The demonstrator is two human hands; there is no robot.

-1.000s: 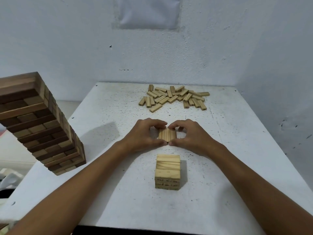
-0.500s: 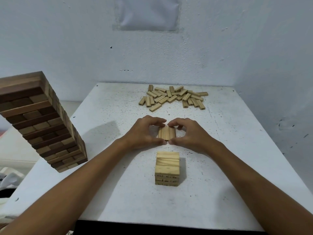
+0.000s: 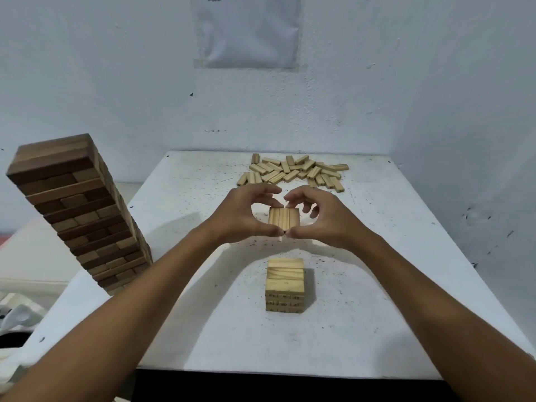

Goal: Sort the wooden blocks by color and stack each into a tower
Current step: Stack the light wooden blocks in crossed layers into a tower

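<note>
A: White speckled table [image 3: 203, 329] pushed against a pale painted wall [image 3: 377, 82], with a sheet of paper [image 3: 248, 33] taped up above it. How far along is the sorting?

B: Start with what is in hand. A row of three light blocks [image 3: 283, 218], side by side, is pinched between the left hand [image 3: 246, 216] and the right hand [image 3: 324, 219]. Thumbs meet at the row's near edge, and curled fingers close over its far edge. It looks to be held just clear of the table, near the middle, though I can't be sure of the gap.

A: And the tower it belongs to?

B: The light tower [image 3: 285, 285] stands just nearer the front edge than the hands, a few layers high, top layer lying crosswise to the held row. So I'd judge this row is the next layer.

A: What is still loose?

B: A pile of light blocks [image 3: 293, 171] lies scattered at the back edge, right of centre, well apart from the hands. Many pieces, so most of the light tower is still to be built.

A: The dark ones?

B: The dark tower [image 3: 81, 216] stands tall at the left edge, and I see no dark block loose on the table. That colour looks finished. The sorting itself seems done; what is left, by my reckoning, is layering the light pile.
</note>
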